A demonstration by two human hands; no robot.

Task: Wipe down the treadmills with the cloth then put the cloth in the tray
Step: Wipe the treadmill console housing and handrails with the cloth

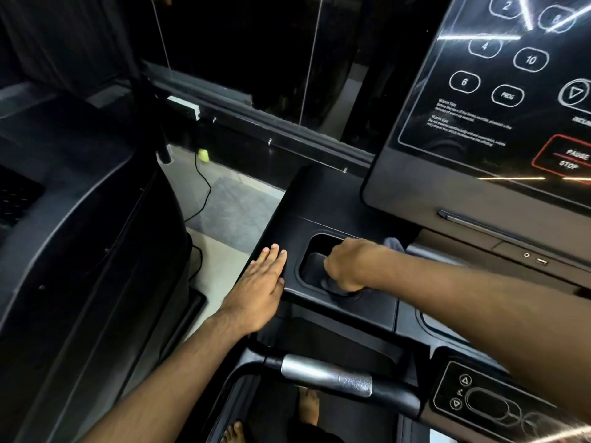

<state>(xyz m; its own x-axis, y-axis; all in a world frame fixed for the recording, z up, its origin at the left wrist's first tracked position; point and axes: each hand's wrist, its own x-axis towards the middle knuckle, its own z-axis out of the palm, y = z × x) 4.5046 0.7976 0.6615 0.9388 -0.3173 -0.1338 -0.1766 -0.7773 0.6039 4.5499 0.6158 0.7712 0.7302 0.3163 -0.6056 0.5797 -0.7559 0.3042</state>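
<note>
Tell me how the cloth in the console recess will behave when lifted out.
Probably floppy: the cloth bunches under the right hand, so it should drape rather than hold shape. Likely light, since curled fingers alone hold it. Unlikely to roll; it lies crumpled in the recess.

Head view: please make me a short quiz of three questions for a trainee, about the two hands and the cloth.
1. True or false: the left hand lies flat on the treadmill console, beside the recessed tray.
2. What does the right hand hold? A) a spray bottle B) the cloth C) a phone
3. Fill in the missing word: the right hand presses the cloth down inside the ____.

Key: 1 true; 2 B; 3 tray.
</note>
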